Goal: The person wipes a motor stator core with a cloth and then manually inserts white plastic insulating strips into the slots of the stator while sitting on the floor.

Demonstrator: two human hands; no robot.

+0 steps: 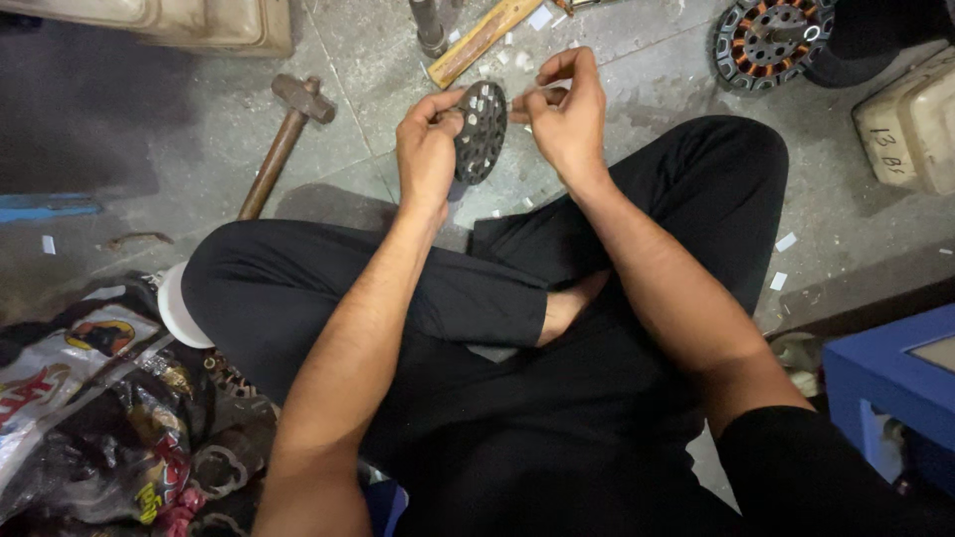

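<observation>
Fingers [445,107] of our left hand [426,149] grip the dark slotted stator core [481,131] by its edge, held above the floor [378,70]; our right hand [569,109] pinches narrowly at its rim. A hammer [281,144] lies left, another wound stator [771,40] farther right.
</observation>
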